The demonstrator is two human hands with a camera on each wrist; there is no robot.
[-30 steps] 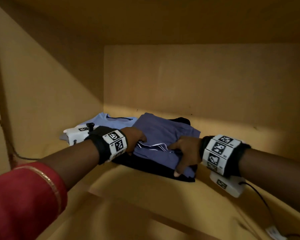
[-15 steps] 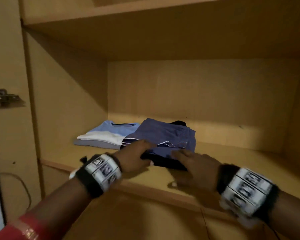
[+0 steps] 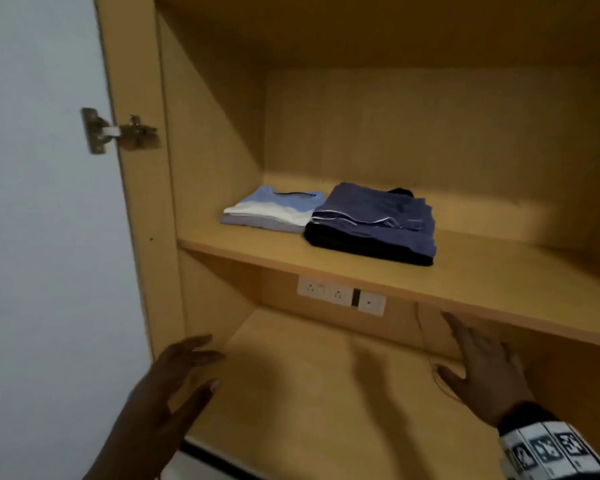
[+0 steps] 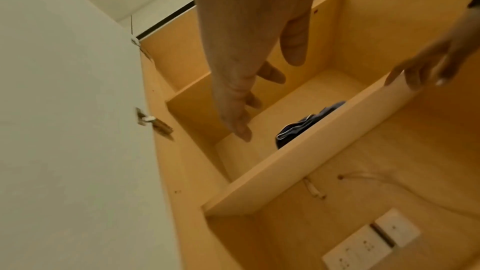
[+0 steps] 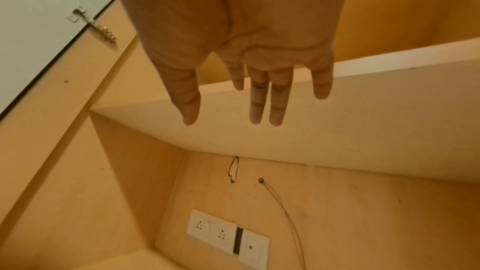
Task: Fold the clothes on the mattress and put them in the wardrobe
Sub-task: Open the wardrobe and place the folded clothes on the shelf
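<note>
Two folded piles lie on the wardrobe shelf [image 3: 499,292]: a dark blue garment with white piping on top of a black one [image 3: 374,223], and to its left a light blue and white shirt [image 3: 274,211]. Below the shelf's front edge my left hand [image 3: 174,386] hangs with straight spread fingers and holds nothing. My right hand [image 3: 482,368] is spread too, empty, just under the shelf edge at the right. In the left wrist view only a corner of the dark blue garment [image 4: 306,124] shows above the shelf edge. The right wrist view has my right hand [image 5: 246,93] against the shelf underside.
The white wardrobe door [image 3: 42,237] stands swung out on the left with a metal hinge [image 3: 118,131]. White wall sockets [image 3: 340,294] sit on the back panel under the shelf. A thin wire [image 5: 283,213] runs down from a hole in that panel.
Both hands have let go of the dark blue pile and drawn back and down, out of the shelf. The view has pulled back and shows the door and the lower compartment.
</note>
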